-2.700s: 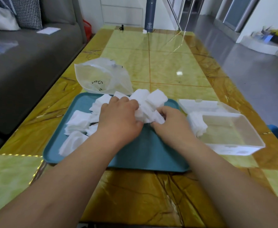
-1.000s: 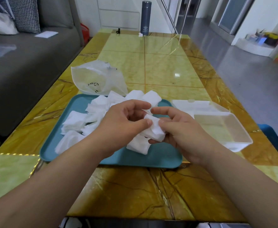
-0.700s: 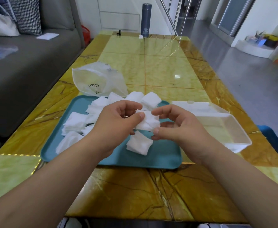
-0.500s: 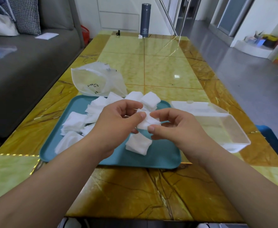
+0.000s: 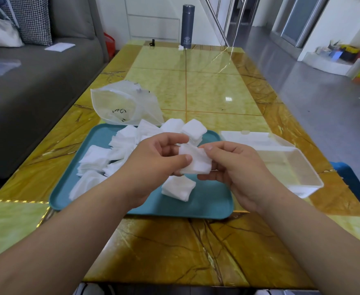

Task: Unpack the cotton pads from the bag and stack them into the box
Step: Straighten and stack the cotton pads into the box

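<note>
Both hands hold one small stack of white cotton pads (image 5: 196, 161) above the teal tray (image 5: 208, 201). My left hand (image 5: 153, 165) pinches its left side and my right hand (image 5: 236, 169) pinches its right side. Another small stack of pads (image 5: 178, 188) lies on the tray just under my hands. Several loose pads (image 5: 119, 152) are heaped on the tray's left and far part. The clear plastic bag (image 5: 125, 105) lies crumpled beyond the tray. The white box (image 5: 298, 167) stands open to the right of the tray, with its lid (image 5: 247, 138) behind it.
The tray sits on a glossy yellow marble table (image 5: 206, 86). A dark flask (image 5: 187, 26) stands at the table's far end. A grey sofa (image 5: 25, 81) runs along the left side. Something blue (image 5: 353, 184) shows low at the table's right edge.
My hands gathered pads from the heap and lifted a small stack off the tray. One stack dropped onto the tray below. In the last half second the held stack shifted slightly in my fingers.
</note>
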A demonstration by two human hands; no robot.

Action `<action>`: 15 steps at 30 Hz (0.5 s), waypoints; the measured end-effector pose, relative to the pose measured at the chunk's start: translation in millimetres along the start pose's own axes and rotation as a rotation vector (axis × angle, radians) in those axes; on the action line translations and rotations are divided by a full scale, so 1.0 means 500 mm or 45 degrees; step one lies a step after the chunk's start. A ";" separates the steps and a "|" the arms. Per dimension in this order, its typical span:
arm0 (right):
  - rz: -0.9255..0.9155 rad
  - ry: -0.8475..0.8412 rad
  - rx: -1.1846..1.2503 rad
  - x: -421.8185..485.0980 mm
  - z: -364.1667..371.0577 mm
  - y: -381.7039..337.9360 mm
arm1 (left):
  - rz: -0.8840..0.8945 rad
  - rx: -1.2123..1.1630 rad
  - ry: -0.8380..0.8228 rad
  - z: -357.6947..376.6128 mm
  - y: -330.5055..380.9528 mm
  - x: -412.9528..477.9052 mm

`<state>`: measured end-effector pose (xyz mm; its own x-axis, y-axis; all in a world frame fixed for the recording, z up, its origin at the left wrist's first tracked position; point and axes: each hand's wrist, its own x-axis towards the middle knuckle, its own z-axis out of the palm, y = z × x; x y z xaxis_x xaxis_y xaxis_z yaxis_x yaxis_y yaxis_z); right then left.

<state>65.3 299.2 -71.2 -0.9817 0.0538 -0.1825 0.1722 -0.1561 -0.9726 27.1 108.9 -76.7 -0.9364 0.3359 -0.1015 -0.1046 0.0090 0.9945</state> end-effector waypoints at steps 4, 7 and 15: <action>-0.059 -0.100 -0.111 -0.003 -0.004 0.003 | 0.003 -0.005 0.018 0.001 0.001 -0.001; -0.121 -0.005 -0.207 0.000 -0.002 0.011 | 0.008 -0.033 -0.001 0.000 0.001 -0.002; -0.042 0.045 -0.092 0.000 -0.004 0.006 | 0.037 0.113 -0.045 0.000 -0.005 -0.005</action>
<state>66.1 300.8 -74.2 -0.9838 0.0926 -0.1538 0.1464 -0.0821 -0.9858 30.0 108.2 -78.7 -0.9260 0.3702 -0.0735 -0.0462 0.0821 0.9956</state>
